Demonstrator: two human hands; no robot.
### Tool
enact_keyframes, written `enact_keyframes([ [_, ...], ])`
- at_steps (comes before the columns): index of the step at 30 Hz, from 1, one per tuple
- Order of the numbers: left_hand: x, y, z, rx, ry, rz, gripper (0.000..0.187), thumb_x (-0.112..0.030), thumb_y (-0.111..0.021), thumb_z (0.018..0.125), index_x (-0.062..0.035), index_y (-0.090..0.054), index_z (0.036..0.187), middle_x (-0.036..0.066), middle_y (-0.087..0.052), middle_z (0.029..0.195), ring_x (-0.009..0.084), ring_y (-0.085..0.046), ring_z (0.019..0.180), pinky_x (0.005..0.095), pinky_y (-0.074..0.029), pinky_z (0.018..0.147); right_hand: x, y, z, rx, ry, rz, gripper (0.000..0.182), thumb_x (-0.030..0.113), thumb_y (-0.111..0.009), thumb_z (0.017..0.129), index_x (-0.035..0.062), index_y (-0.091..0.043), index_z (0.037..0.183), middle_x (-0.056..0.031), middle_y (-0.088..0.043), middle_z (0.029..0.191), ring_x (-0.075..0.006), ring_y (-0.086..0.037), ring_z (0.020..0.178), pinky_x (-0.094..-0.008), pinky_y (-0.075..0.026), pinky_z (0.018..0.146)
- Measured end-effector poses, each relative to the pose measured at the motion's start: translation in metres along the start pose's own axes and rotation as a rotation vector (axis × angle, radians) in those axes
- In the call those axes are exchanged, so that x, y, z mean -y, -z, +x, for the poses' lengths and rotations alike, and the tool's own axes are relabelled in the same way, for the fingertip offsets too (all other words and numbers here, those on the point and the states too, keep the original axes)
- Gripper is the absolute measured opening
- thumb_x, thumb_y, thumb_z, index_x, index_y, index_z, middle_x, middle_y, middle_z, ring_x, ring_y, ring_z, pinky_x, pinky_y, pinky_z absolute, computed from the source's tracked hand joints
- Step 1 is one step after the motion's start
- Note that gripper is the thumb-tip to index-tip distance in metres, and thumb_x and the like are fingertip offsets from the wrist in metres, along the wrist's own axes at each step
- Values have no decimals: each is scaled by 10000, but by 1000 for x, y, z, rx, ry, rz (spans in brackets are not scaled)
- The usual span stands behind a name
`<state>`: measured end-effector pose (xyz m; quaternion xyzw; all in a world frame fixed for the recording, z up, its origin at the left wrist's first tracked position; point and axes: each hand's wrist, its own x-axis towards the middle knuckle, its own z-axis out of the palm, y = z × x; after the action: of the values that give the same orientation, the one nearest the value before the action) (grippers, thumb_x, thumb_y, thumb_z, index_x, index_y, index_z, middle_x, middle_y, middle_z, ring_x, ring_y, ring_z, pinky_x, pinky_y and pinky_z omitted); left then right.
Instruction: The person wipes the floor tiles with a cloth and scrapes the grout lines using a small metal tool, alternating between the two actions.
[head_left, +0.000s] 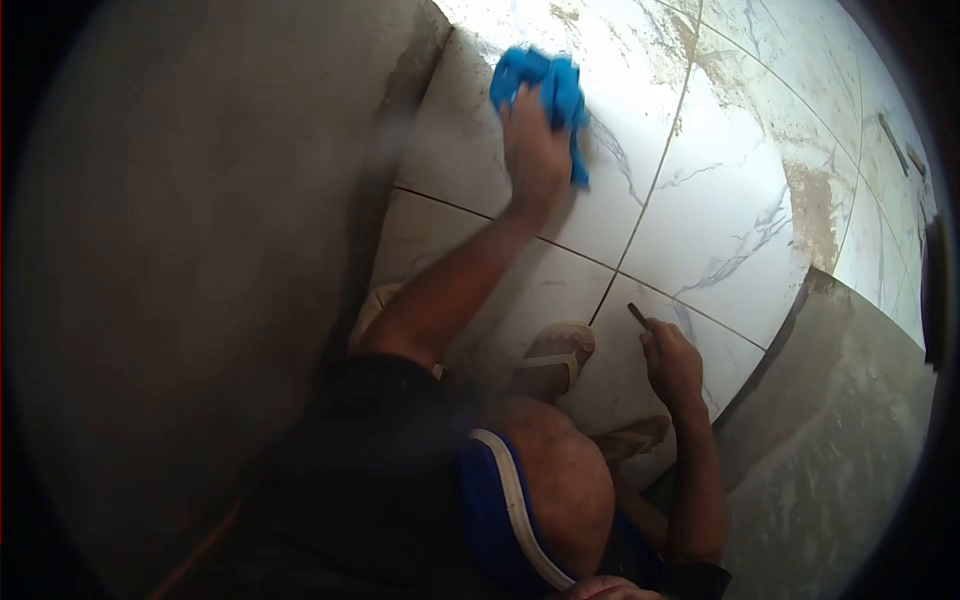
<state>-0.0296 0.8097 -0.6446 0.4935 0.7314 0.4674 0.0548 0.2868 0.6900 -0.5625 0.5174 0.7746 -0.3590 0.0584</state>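
My left hand [537, 150] is closed on a crumpled blue cloth [545, 85], pressing it against a white marble-patterned floor tile near the wall. Part of the cloth trails down beside my fingers. Lower right, my right hand [672, 358] is closed around a thin, dark, narrow tool [637, 316]. Only its short straight end sticks out past my fingers, so its kind cannot be made out. That hand is just above the tile, close to my sandalled foot [556, 355].
Grey plastered walls rise at the left [220, 200] and lower right [830, 400]. Dirt smears [812, 205] mark the tiles, which have dark joints. A long thin object [893, 143] lies at the far right. My bent knee [555, 460] and other sandal [635, 437] are between my arms.
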Motion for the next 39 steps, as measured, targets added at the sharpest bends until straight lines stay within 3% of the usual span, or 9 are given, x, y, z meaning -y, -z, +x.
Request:
enact_keyframes([
  [5, 45, 96, -153, -130, 421, 418, 601, -173, -668, 950, 38, -453, 1470, 263, -497, 1473, 440, -388, 1433, 574, -285, 1190, 3, -2, -2, -29, -47, 77, 247, 228, -639, 980, 96, -652, 1189, -157, -700, 1020, -392, -690, 895, -496, -544, 775],
  [10, 67, 41, -79, 33, 561, 456, 546, -246, -616, 1007, 32, -473, 1455, 272, -494, 1478, 463, -369, 1434, 567, -291, 1185, 16, -20, -7, 34, -10, 128, 261, 241, -635, 983, 79, -650, 1186, -169, -697, 1016, -403, -689, 902, -504, -542, 778],
  [15, 51, -57, 69, -106, -153, 165, 468, -52, -663, 902, 38, -542, 1344, 282, -547, 1373, 463, -495, 1286, 525, -360, 1130, 41, -1, 19, 38, 62, 107, 256, 228, -627, 990, 61, -656, 1182, -176, -694, 1019, -411, -683, 910, -498, -537, 784],
  [26, 147, 112, -124, -249, 383, 1005, 570, -287, -581, 1030, 147, -472, 1384, 288, -577, 1293, 434, -567, 1221, 529, -458, 1052, 2, 23, 0, 9, -187, 229, 308, 211, -602, 1006, 1, -643, 1229, -220, -693, 1049, -429, -669, 953, -491, -521, 821],
  [29, 98, 68, -18, -129, 1046, 911, 611, -385, -574, 1021, 136, -507, 1334, 306, -568, 1298, 418, -572, 1229, 530, -467, 1038, 15, 14, -7, 75, -155, 175, 304, 227, -612, 1000, 20, -650, 1219, -224, -694, 1060, -442, -670, 954, -500, -522, 820],
  [32, 76, 11, 58, -188, 961, 547, 651, -446, -561, 1011, 141, -534, 1293, 312, -559, 1311, 376, -604, 1174, 517, -497, 982, 30, 2, -5, 76, -20, 105, 273, 241, -623, 996, 57, -647, 1196, -203, -699, 1043, -424, -682, 937, -511, -532, 800],
  [33, 125, -44, 69, -322, 557, 1158, 510, -364, -633, 975, 87, -599, 1210, 285, -627, 1215, 403, -646, 1072, 493, -514, 923, 37, -1, -3, 96, 6, 94, 270, 244, -626, 995, 62, -645, 1194, -196, -700, 1035, -418, -684, 930, -514, -533, 794],
  [35, 114, -51, 132, -94, 161, 352, 331, -235, -713, 908, 26, -627, 1093, 262, -663, 1072, 444, -643, 1002, 503, -500, 876, 48, 7, 5, 104, 47, 83, 268, 230, -641, 984, 70, -638, 1200, -177, -698, 1009, -402, -687, 905, -514, -533, 771],
  [39, 40, -10, 133, -367, 24, 150, 217, -148, -714, 899, 13, -627, 1016, 259, -657, 971, 469, -629, 966, 520, -483, 836, 44, 23, -6, 68, 16, 96, 276, 215, -654, 974, 64, -637, 1205, -173, -696, 1002, -401, -687, 886, -508, -532, 751],
])
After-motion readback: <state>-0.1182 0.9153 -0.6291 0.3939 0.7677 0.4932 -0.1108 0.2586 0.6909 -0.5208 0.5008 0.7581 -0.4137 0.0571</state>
